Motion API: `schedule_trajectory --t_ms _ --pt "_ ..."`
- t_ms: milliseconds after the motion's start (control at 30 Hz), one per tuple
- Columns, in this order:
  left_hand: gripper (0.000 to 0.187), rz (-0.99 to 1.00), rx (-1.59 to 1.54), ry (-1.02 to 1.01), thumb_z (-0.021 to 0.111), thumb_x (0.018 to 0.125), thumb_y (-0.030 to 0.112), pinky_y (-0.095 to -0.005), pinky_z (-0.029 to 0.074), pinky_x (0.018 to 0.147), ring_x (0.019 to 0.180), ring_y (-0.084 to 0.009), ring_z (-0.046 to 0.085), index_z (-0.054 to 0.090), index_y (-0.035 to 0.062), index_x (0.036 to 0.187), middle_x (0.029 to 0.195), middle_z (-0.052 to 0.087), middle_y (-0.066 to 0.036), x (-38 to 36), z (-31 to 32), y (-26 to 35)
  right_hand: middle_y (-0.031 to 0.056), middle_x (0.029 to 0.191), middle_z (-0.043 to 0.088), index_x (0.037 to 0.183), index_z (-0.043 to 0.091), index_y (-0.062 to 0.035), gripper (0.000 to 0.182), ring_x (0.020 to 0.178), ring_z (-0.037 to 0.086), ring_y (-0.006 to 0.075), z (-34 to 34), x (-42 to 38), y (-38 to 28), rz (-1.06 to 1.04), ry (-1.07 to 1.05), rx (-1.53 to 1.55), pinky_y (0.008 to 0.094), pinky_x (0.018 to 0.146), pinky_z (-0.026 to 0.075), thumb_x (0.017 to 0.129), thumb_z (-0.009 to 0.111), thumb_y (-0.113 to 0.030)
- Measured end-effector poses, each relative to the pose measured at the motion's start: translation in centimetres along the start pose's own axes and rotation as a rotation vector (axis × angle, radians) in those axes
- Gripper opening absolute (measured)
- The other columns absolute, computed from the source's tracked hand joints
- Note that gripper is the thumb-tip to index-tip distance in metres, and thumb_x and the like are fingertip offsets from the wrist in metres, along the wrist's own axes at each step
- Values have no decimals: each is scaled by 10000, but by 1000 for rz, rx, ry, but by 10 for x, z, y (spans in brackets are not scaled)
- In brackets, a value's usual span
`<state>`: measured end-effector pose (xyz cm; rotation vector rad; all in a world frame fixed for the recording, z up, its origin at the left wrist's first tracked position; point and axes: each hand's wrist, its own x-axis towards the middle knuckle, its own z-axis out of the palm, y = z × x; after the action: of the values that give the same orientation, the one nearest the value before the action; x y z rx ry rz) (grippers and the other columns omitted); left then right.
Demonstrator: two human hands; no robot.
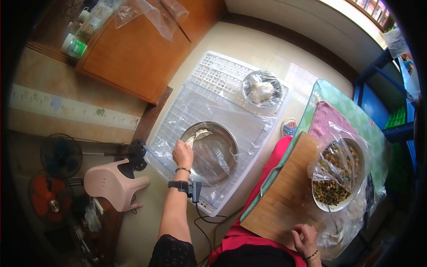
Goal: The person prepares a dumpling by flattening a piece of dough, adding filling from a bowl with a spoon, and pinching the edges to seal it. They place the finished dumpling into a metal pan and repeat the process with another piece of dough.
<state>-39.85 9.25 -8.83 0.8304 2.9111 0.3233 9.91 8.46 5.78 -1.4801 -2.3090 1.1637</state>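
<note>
My left hand [183, 154] reaches over the near left rim of a round metal pan [234, 144]. Its fingers are closed on a pale, folded piece of dough [190, 142]. Just beyond the fingertips, another pale folded dough piece [203, 134] lies inside the pan near its far rim. Clear plastic film [165, 152] lies beside this hand. Over the front corner of a wooden board [278, 196], my right hand [304, 238] rests with loosely bent fingers and nothing visible in them. A bowl of chopped filling [331, 193] stands right of the board, partly under plastic film, with a spoon handle [329, 209] sticking out.
The pan stands on a white plastic crate [207, 66] with a film-covered bowl of dough [262, 91] at its far end. A pink towel [331, 118] lies on the green table [321, 91]. Left are a pink stool [106, 184], fans [51, 200] and a wooden cabinet [129, 55]; a cable [202, 218] crosses the floor.
</note>
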Motion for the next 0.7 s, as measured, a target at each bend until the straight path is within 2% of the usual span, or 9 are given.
schedule_trajectory --t_ms 100,200,333,400,467,567,600,667,700 --pt "191 11 -2 22 690 791 117 -474 509 733 823 -413 647 574 -4 881 841 661 -224 -1 1 -2 83 737 624 830 630 -61 98 665 600 263 1 -3 0 -6 12 1 369 636 429 760 689 -96" --pt "167 28 1 70 725 769 120 -451 506 712 795 -394 649 594 23 809 785 661 -196 1 7 -4 87 744 625 835 629 -60 103 677 601 272 -2 -4 0 -11 17 -11 373 642 434 759 688 -96" --pt "156 39 16 33 681 794 126 -483 506 745 836 -423 642 592 10 845 838 660 -229 3 9 -7 88 744 624 847 628 -64 108 699 602 278 -5 -9 5 11 27 3 376 649 437 764 686 -102" --pt "180 117 75 25 679 787 148 -503 488 746 842 -434 624 588 9 856 829 642 -231 10 18 -21 35 776 632 915 618 -95 176 691 614 209 -4 -19 17 -54 13 -66 351 703 438 779 715 -149" --pt "232 196 41 11 642 814 200 -495 461 759 857 -428 596 572 -6 896 889 625 -235 18 30 -41 50 780 625 916 616 -95 146 721 615 228 -11 -21 11 -80 48 -78 359 690 441 814 689 -172" --pt "295 241 21 35 627 831 263 -488 456 760 862 -422 596 580 1 959 917 631 -233 28 30 -52 52 763 612 919 616 -91 126 713 614 231 -19 -33 12 4 41 -2 361 685 442 839 670 -172" --pt "293 188 27 48 627 831 264 -500 461 732 819 -434 603 592 19 987 869 645 -218 21 15 -33 54 759 609 920 618 -89 126 711 614 230 -21 -39 15 -2 70 -8 359 683 442 840 669 -172" --pt "227 242 -4 152 612 854 197 -452 472 665 705 -366 609 598 31 1008 777 639 -170 1 -10 -1 64 757 609 909 622 -85 117 704 614 239 -23 -52 20 56 136 -37 363 673 449 838 668 -166" --pt "227 258 -22 149 612 854 197 -452 472 665 705 -366 609 598 31 1008 777 639 -170 -10 -27 16 75 755 610 898 627 -81 109 697 614 248 -24 -56 23 68 172 -35 367 662 456 836 668 -160"
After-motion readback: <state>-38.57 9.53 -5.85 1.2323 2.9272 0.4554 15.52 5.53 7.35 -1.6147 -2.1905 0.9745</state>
